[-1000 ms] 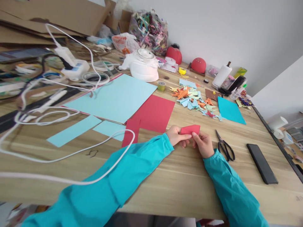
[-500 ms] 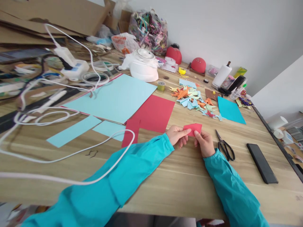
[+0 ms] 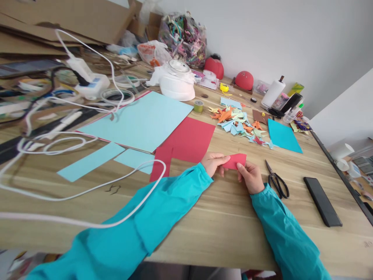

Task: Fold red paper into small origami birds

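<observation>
A small folded piece of red paper [image 3: 236, 160] is held between both hands just above the wooden table [image 3: 221, 225]. My left hand [image 3: 213, 163] pinches its left end with thumb and fingers closed. My right hand [image 3: 250, 177] grips its right part, thumb on top. Both arms wear teal sleeves. A larger red sheet [image 3: 186, 142] lies flat just behind my left hand.
Black scissors [image 3: 276, 182] and a dark phone [image 3: 322, 201] lie right of my hands. A pile of folded paper shapes [image 3: 237, 123], a teal sheet [image 3: 283, 136], a large light blue sheet [image 3: 142, 120] and blue strips lie behind. White cables [image 3: 87, 186] loop at left.
The red paper has been turned slightly in my fingers and sits a little lower. My left hand has shifted up and left a bit. Nothing else on the table moved.
</observation>
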`<state>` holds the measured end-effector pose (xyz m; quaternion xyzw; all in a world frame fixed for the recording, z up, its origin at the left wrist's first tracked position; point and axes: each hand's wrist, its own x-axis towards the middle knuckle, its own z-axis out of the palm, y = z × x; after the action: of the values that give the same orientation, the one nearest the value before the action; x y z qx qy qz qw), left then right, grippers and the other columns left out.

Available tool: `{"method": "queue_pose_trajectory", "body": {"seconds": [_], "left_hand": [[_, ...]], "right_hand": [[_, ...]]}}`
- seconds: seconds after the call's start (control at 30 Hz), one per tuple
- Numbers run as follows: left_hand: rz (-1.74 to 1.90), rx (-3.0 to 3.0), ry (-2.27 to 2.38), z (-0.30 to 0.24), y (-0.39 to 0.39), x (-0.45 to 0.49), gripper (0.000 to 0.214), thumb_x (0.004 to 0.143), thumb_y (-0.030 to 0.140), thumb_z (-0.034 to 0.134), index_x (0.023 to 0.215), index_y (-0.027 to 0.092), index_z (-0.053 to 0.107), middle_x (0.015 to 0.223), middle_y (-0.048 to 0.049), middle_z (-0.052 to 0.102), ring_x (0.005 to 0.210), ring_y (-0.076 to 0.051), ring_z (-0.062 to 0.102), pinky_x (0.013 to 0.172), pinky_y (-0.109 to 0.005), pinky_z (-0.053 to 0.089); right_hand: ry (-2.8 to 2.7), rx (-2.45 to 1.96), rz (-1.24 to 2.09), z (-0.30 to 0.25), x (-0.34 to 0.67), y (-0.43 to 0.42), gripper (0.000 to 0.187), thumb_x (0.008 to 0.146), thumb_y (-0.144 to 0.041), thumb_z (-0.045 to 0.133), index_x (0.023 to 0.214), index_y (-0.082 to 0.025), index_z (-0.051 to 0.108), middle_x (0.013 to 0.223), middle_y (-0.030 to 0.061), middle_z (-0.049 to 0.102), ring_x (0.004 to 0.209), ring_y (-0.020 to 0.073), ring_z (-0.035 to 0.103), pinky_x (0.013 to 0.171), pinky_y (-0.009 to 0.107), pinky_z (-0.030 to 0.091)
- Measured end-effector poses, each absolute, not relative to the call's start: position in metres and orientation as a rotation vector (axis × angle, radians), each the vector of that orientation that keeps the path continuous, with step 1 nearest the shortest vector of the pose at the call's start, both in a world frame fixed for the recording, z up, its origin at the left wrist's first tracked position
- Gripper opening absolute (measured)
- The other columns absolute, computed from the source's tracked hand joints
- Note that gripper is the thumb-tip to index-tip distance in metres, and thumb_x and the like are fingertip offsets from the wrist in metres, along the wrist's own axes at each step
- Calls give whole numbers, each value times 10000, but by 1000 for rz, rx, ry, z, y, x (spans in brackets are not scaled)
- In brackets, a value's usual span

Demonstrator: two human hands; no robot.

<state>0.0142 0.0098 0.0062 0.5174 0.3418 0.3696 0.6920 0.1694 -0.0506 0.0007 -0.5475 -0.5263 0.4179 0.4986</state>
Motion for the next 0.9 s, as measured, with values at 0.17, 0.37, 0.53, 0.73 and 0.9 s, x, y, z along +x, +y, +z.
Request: {"method": "queue_pose_trajectory", "body": {"seconds": [0.17, 0.37, 0.53, 0.73, 0.9], "left_hand": [[859, 1250, 827, 9, 6, 15, 428, 723, 476, 561, 461, 144, 499, 364, 20, 488, 285, -74, 433, 327, -197, 354], [921, 1392, 875, 8, 3, 18, 423, 765, 462, 520, 482, 177, 389, 338, 84, 350, 283, -84, 462, 318, -185, 306], [894, 1477, 906, 6, 2, 18, 403, 810, 471, 461, 539, 175, 415, 366, 87, 364, 291, -87, 478, 313, -186, 287], [929, 1469, 927, 8, 0, 18, 420, 811, 481, 458, 524, 182, 391, 358, 78, 382, 295, -86, 459, 341, -196, 325], [951, 1571, 948, 7, 1, 16, 399, 825, 444, 446, 527, 185, 389, 330, 87, 344, 299, -83, 454, 361, -194, 318]], "right_hand": [[-1258, -1346, 992, 2, 169, -50, 403, 744, -522, 600, 553, -180, 507, 401, -41, 519, 346, 70, 427, 380, 202, 324], [-1252, -1345, 999, 2, 168, -50, 419, 745, -527, 597, 533, -180, 493, 399, -39, 516, 347, 68, 425, 386, 202, 325], [-1245, -1359, 994, 4, 167, -51, 434, 745, -524, 598, 507, -181, 478, 381, -41, 500, 332, 63, 403, 373, 202, 303], [-1199, -1340, 1004, 4, 168, -51, 429, 747, -508, 604, 503, -180, 477, 362, -49, 477, 319, 55, 370, 360, 203, 256], [-1157, -1319, 1015, 1, 169, -51, 498, 742, -507, 614, 425, -186, 403, 308, -71, 368, 296, 37, 263, 342, 216, 159]]}}
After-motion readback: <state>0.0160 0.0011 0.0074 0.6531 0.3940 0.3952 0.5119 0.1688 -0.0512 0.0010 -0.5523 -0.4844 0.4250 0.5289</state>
